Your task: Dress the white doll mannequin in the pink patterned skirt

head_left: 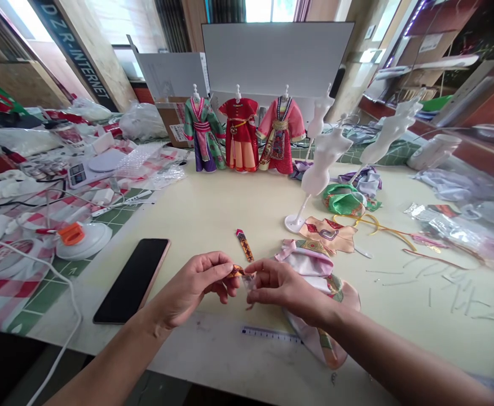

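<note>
Over the front middle of the table, my left hand (pixel 207 276) pinches one end of a small patterned orange fabric strip (pixel 237 272). Close against it, my right hand (pixel 276 285) has its fingers closed on the strip's other end and a small clear piece of plastic (pixel 248 283). Just beyond the fingers lies a second patterned strip (pixel 244 245) with a red tip. A pink and white doll garment (pixel 308 262) with green trim rests beside and partly under my right forearm. Nearer me, a ruler (pixel 271 334) lies flat.
A black phone (pixel 132 281) lies left of my hands. Three dressed doll forms, the middle one in a red dress (pixel 241 129), stand at the back. A bare white mannequin (pixel 321 163) stands right, near green fabric (pixel 344 198) and yellow ribbon (pixel 374 223). Cables and packaging crowd the left.
</note>
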A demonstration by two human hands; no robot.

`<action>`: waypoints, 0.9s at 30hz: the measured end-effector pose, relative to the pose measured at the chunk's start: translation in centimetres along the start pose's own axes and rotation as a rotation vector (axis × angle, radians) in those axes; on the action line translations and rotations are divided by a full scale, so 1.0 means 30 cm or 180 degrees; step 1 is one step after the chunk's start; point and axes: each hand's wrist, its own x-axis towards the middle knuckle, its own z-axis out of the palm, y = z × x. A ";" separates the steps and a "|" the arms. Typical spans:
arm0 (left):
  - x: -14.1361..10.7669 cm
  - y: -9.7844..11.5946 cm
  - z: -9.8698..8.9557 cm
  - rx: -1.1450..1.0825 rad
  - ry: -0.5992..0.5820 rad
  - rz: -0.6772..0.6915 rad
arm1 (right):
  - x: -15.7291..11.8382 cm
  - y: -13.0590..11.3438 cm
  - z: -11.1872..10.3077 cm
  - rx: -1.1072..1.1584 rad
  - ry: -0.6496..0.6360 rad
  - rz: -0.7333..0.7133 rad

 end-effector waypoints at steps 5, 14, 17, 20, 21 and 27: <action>0.001 -0.025 -0.002 0.0211 0.0096 -0.0025 | -0.030 0.019 -0.007 0.0191 0.0162 0.0127; -0.002 -0.052 0.020 0.0723 0.0240 -0.0055 | -0.075 0.012 -0.030 0.0449 0.0336 0.0282; 0.002 -0.053 0.024 0.0762 0.0330 -0.0032 | -0.078 0.015 -0.034 0.0716 0.0252 0.0416; 0.006 -0.050 0.019 0.0810 0.0400 -0.0010 | -0.081 0.019 -0.044 0.0891 0.0265 0.0406; 0.008 -0.049 0.014 0.0843 0.0427 0.0002 | -0.083 0.020 -0.049 0.0915 0.0277 0.0388; 0.060 -0.047 -0.060 0.1193 0.0991 0.0069 | -0.099 0.023 -0.076 0.0915 0.0420 0.0313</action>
